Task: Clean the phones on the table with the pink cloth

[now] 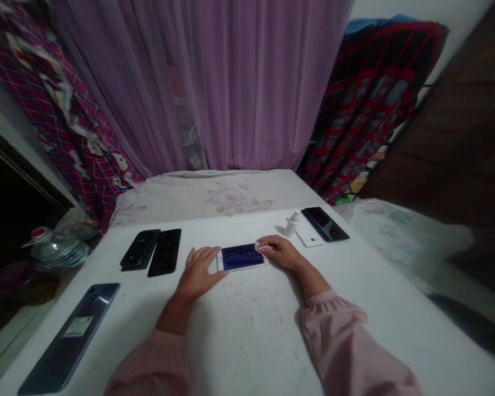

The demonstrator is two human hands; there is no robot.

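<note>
Phone: a smartphone (242, 257) lies flat, long side across, dark blue screen up, at 12 o'clock from the person, on a white tabletop (247, 324).
Left hand: left hand (196, 273) at the phone's 9 o'clock end, touching it.
Right hand: right hand (278, 253) at the phone's 3 o'clock end, touching it.
Fingers, left: spread and lightly laid against the phone's end, not clenched.
Fingers, right: curled over the phone's upper right corner; a small pale pink scrap (258, 247) shows at the tips. Too small to tell whether it is pinched.
Sleeves: pale pink, gathered at both wrists.
At 10 o'clock: two black phones (140, 249) (164, 252), side by side, just touching.
At 8 o'clock: a grey-blue phone (69, 338) with a pale label, near the table edge.
At 1 o'clock: a small white bottle (291, 224) beside a white phone (309, 236), which is partly under a black phone (325, 224).
Beyond: a floral bedcover (206, 198), then a sheer purple curtain (198, 82).
</note>
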